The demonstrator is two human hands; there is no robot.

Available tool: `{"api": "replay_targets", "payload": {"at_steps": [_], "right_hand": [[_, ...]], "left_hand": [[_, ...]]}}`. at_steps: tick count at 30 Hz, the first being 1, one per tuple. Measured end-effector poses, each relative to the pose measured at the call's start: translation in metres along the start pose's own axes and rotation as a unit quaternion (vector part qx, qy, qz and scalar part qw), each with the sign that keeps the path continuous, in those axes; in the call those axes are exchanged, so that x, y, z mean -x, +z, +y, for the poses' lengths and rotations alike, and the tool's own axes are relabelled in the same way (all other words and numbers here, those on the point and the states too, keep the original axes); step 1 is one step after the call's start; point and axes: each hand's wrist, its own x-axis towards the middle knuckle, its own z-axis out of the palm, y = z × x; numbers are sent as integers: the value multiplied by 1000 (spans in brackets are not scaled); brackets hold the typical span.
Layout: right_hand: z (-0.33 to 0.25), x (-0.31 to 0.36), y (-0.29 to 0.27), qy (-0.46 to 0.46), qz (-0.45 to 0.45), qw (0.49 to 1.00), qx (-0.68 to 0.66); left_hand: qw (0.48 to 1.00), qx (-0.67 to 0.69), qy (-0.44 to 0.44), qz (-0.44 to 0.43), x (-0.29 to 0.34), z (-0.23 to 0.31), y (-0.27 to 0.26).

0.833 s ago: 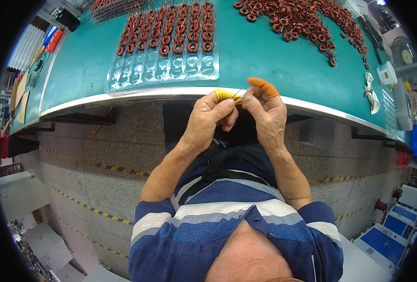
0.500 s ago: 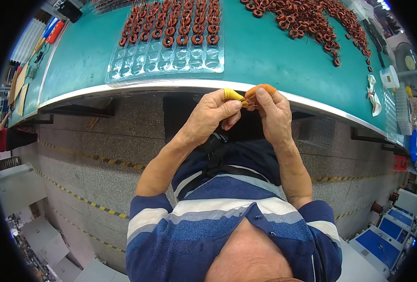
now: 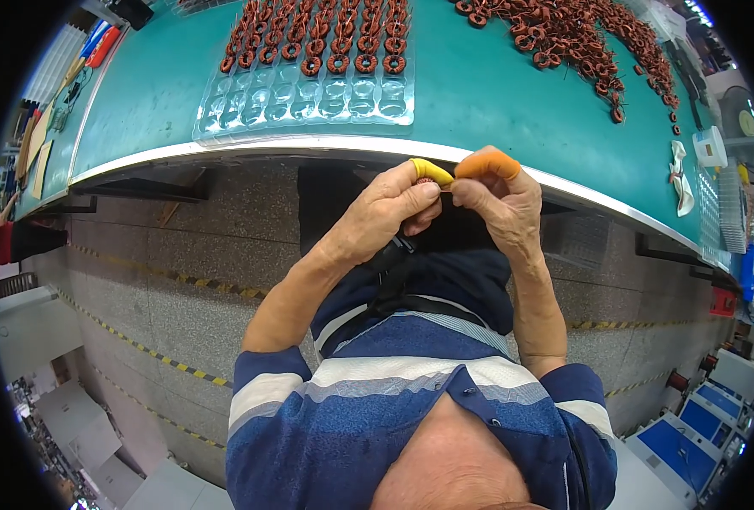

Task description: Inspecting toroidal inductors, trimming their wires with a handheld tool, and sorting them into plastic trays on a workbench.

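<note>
Left hand (image 3: 394,200) had small copper coil (image 3: 427,181) pinched between thumb and yellow finger cover (image 3: 432,170). Right hand (image 3: 509,200), orange finger cover (image 3: 489,163) on, was right up by coil's wire (image 3: 446,189), couldn't tell if gripping it. All near green surface's (image 3: 470,102) front edge. Beyond: clear tray (image 3: 305,111) part filled with coils, loose coil pile (image 3: 568,42) off right.

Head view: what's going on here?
At a green bench, a person's left hand holds a small coil between thumb and yellow-covered finger. The right hand, with an orange finger cover, is right beside it; its grip is too small to make out. Ahead-left, a clear tray has rows of coils in its far part; a loose pile lies ahead-right.
</note>
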Motion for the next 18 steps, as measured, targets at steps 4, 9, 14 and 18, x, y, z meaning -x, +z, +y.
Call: {"api": "replay_targets", "payload": {"at_steps": [4, 9, 14, 18], "right_hand": [[-3, -1, 1, 1, 33, 998, 58], [2, -3, 3, 9, 70, 997, 29], [-3, -4, 0, 27, 52, 996, 65], [-25, -36, -39, -80, 99, 983, 135]], "left_hand": [[1000, 18, -6, -1, -1, -2, 2], [998, 26, 37, 40, -2, 3, 8], [997, -55, 36, 26, -4, 4, 0], [965, -197, 112, 130, 1, 44, -27]]}}
